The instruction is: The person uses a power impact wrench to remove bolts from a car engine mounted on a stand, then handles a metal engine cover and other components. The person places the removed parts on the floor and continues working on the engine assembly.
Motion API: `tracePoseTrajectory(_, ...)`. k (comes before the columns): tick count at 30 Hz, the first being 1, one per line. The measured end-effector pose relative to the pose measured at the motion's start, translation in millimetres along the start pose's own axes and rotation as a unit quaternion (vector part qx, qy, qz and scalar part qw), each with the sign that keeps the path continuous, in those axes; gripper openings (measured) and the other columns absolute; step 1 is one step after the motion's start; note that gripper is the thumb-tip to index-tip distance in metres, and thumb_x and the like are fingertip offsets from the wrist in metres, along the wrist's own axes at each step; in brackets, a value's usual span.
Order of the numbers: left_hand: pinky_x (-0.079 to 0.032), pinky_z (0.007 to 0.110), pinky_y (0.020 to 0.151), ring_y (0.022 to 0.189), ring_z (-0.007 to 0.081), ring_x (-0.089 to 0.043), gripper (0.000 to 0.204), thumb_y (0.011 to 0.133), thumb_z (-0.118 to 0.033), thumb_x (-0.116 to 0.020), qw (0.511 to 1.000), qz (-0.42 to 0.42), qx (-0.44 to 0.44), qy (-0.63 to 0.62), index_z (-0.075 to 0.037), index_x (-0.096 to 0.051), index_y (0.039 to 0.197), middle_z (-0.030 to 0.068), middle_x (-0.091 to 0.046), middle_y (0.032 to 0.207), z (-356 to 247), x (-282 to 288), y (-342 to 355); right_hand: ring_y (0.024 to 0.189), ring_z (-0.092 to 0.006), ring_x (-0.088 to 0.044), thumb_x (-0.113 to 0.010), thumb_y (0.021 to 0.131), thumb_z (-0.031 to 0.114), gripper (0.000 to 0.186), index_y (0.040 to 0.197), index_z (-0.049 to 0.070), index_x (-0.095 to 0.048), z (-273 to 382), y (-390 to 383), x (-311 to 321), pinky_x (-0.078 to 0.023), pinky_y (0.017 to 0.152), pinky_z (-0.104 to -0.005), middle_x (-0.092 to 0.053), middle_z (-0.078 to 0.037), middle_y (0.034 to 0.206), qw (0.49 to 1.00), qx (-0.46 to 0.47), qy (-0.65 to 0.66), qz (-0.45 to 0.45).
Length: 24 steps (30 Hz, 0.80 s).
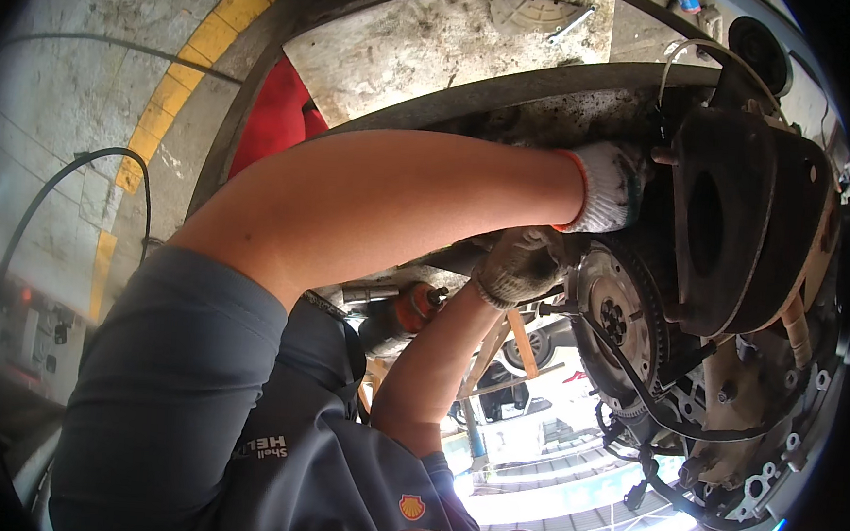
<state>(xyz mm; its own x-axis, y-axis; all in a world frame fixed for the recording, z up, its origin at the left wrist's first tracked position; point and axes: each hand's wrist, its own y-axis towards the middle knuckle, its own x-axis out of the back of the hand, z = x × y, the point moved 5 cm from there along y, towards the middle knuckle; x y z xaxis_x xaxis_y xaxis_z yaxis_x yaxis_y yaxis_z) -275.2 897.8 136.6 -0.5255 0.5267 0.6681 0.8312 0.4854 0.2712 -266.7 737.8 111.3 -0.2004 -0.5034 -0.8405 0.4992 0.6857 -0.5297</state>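
My left hand (613, 189), in a white knit glove with an orange cuff, reaches into the dark space above the flywheel (621, 321). Its fingers are lost in the shadow there. Below it, beside the flywheel's toothed rim, is my right hand (520, 268) in a dirty knit glove. The fingers of this hand curl inward, and what they close on is hidden. The flywheel is a round metal disc with a ring of bolts at its centre. A dark metal bracket (725, 221) with an oval opening stands to the right of my left hand.
Black hoses (668, 422) and engine castings (729, 381) surround the flywheel on the right. An orange and black tool (411, 308) lies by my right forearm. Beyond my left arm are a stained pale panel (389, 59) with a wrench (571, 26) and a red object (270, 120). A black cable (35, 198) crosses the floor.
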Motion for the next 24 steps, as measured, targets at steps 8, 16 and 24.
tracePoseTrajectory(8,-0.056,0.033,0.09,0.098,0.0233,-0.07,0.028,0.09,-0.009,-0.055,0.991,-0.074,0.022,0.105,0.003,-0.076,0.103,0.0152,-0.075,0.103,-6.0,-2.6,-0.6,0.082,-0.0134,-0.068,-0.057,0.098,0.014,0.027,0.115,-0.007,-0.059,60.7,2.6,44.9,-0.056,0.082,-0.0286,-0.07,-0.009,0.094,0.952,0.156,-0.242,-0.107)
tracePoseTrajectory(16,-0.049,0.035,0.108,0.111,0.0191,-0.067,0.028,0.094,-0.013,-0.053,0.993,-0.062,0.07,0.068,-0.005,-0.076,0.109,0.0059,-0.073,0.117,7.3,-19.4,7.5,0.083,-0.0101,-0.069,-0.058,0.096,0.014,0.02,0.104,-0.003,-0.064,5.4,7.3,-1.0,-0.056,0.085,-0.0282,-0.072,-0.005,0.096,0.957,0.128,-0.237,-0.109)
tracePoseTrajectory(24,-0.046,0.039,0.113,0.109,0.022,-0.07,0.028,0.093,-0.012,-0.054,0.996,0.066,-0.037,0.056,-0.008,-0.077,0.107,0.0075,-0.074,0.116,-9.3,12.7,-1.2,0.07,-0.0034,-0.068,-0.059,0.099,0.022,0.019,0.093,0.005,-0.066,-8.0,-12.9,-9.8,-0.058,0.083,-0.0282,-0.071,0.003,0.077,0.983,0.078,-0.161,-0.027)
